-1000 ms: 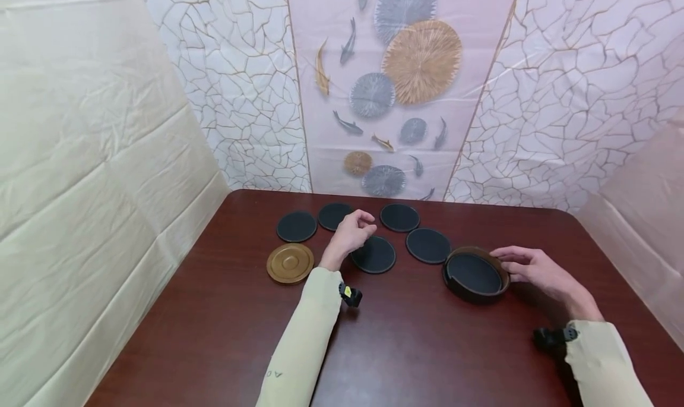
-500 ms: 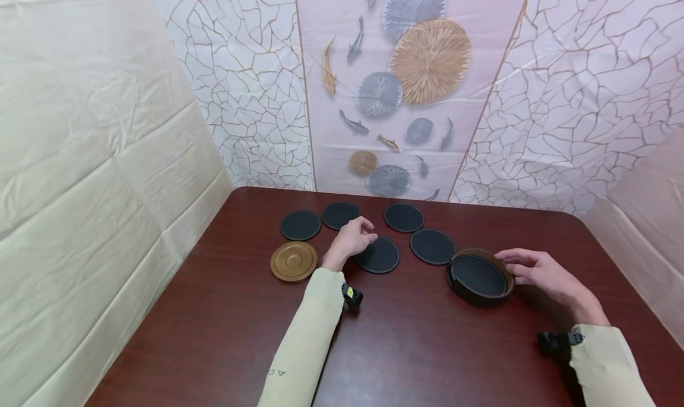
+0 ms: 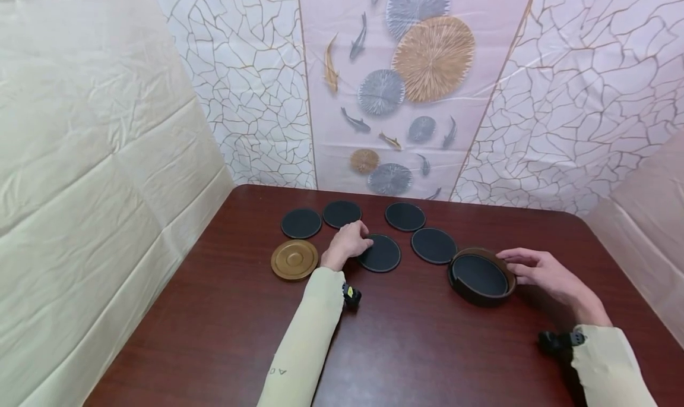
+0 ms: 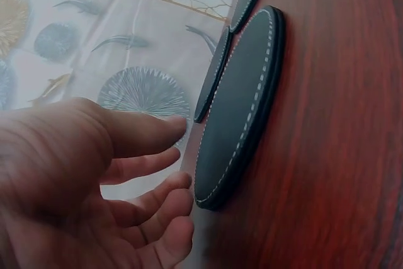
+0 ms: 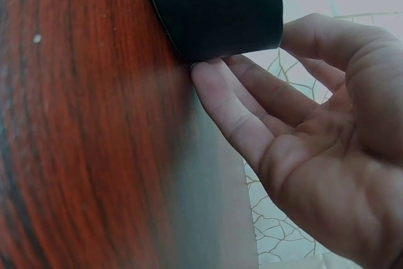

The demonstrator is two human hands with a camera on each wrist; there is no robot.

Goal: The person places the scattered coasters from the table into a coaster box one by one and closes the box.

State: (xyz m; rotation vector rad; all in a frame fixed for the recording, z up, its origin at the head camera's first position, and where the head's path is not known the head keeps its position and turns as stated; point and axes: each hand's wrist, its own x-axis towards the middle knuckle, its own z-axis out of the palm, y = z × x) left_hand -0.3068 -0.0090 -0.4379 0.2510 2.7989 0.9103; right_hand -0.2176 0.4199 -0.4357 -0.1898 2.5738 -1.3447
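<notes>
A round black coaster (image 3: 383,254) with pale edge stitching lies flat on the table in the middle of the head view. My left hand (image 3: 348,243) is at its left edge, fingers loosely bent. In the left wrist view its thumb and fingertips stand spread just short of that coaster (image 4: 242,105), with nothing between them. To the right sits a round coaster holder (image 3: 483,300), dark outside and brown inside, with a black coaster (image 3: 480,274) in it. My right hand (image 3: 542,275) touches the holder's right side, fingertips low on its wall and thumb near the rim.
Two black coasters (image 3: 301,223) (image 3: 342,214) lie at the back left, two more (image 3: 405,216) (image 3: 434,245) right of centre. A round brown disc (image 3: 294,259) with ring grooves lies left of my left hand. The dark red wooden table (image 3: 406,347) ends at a patterned cloth (image 3: 256,128).
My left hand has lowered slightly toward the middle coaster, its fingers coming down to the left edge. My right hand stays at the holder. The head view has shifted a little.
</notes>
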